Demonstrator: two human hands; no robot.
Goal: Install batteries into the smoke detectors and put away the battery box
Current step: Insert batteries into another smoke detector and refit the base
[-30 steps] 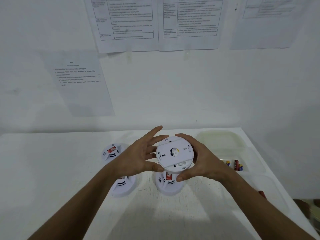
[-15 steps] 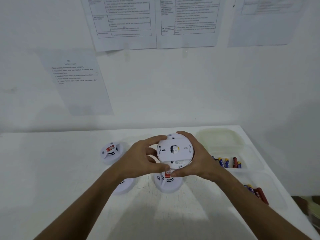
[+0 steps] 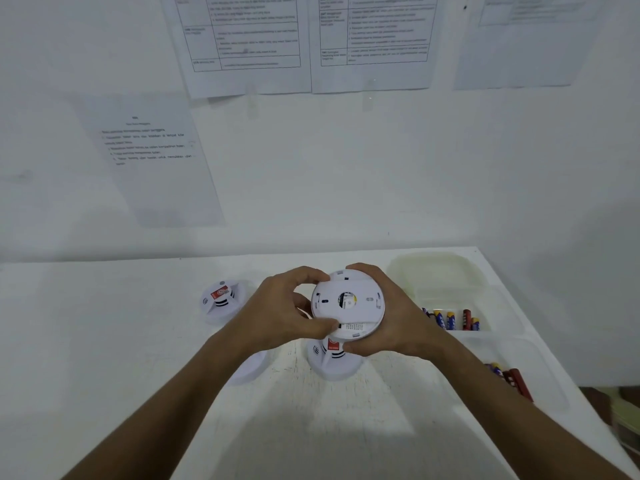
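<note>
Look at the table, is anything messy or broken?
Nothing looks broken or spilled. Both hands, left hand and right hand, grip one smoke detector above the table. Other detectors sit upright, and batteries lie inside the clear battery box.

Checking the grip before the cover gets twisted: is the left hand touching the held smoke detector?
Touching. The head view shows the left hand with its thumb pressed on the back of the held smoke detector and its fingers curled over the top rim.
</note>
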